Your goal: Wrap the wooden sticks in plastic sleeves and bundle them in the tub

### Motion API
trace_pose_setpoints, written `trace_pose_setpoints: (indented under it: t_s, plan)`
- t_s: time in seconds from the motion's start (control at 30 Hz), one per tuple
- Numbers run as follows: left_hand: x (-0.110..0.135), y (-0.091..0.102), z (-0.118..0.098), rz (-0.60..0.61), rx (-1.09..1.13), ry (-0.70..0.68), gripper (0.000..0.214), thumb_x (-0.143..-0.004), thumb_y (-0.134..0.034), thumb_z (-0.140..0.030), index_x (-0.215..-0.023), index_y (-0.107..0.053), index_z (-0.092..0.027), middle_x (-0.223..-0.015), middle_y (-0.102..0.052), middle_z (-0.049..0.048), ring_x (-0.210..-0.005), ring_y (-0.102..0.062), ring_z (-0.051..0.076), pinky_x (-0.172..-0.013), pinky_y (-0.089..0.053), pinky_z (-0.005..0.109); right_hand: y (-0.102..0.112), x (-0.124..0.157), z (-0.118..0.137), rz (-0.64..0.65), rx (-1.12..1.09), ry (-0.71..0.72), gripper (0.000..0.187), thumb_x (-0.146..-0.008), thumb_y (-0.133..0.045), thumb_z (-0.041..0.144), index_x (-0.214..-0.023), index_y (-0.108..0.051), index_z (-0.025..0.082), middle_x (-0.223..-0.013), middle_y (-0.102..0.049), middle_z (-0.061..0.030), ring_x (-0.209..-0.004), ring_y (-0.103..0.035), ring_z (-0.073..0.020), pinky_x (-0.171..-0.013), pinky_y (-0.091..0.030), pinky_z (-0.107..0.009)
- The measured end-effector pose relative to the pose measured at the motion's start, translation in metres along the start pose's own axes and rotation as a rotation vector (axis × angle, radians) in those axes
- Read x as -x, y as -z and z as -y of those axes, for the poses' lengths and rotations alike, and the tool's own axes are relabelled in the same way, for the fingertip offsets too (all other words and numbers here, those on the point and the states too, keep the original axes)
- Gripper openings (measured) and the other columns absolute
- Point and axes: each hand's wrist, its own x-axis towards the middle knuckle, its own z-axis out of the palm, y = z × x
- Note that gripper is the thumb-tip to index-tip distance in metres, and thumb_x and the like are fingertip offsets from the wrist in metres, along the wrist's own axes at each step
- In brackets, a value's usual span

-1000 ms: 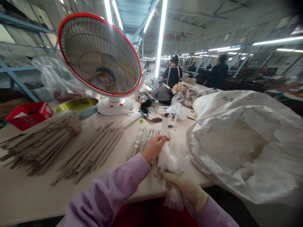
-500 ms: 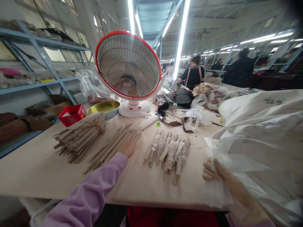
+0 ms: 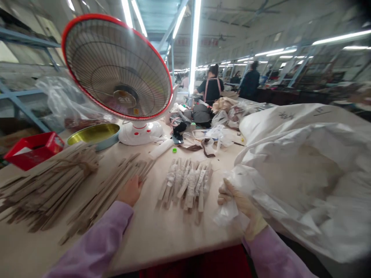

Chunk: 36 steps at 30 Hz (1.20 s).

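And they've split! A sec ago both hands were tog. over the middle of the table (image 3: 150, 235); now they're well apart. L hand (image 3: 131, 191), bare, is at 8 o'clock, down on the loose strips (image 3: 106, 195), w/ fingers by their near-right edge; can't tell if it's gripping any, fingertips hidden. R hand (image 3: 241, 201), gloved, is at 4 o'clock, fingers closed round crumpled clear plastic (image 3: 227, 213), which hangs just above or on the tabletop, hard to say which. Btwn the two, approx 6 o'clock, the wrapped strips (image 3: 189, 187) lie in a row, nobody touching them, in full view now the hands have cleared off.

Meaning? Prob. attention's moved off the wrapped lot & onto the loose one, L side, w/ plastic kept ready on the R. Half a sec back the L hand was at the loose strips too, so that's held; R hand's since come nearer the wrapped row, w/ the big white sack (image 3: 292, 185) just beyond at 3 o'clock.
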Motion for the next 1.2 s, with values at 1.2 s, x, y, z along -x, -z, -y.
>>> trace_pose_setpoints:
  t_s: [1.2]
  plan:
    - [0.101, 0.007, -0.087, 1.026, 1.16, 0.029, 0.034, -0.077, -0.053, -0.049, -0.083, -0.05, -0.016, -0.045, -0.049, -0.006, -0.029, -0.034, 0.003, -0.03, -0.019, 0.016, -0.025, 0.01, -0.015, -0.159, 0.1, 0.007, 0.035, -0.057, -0.074, 0.039, -0.049, -0.048, 0.017, -0.039, -0.046, 0.0055, -0.032, -0.041, -0.0069, -0.032, -0.036, -0.019]
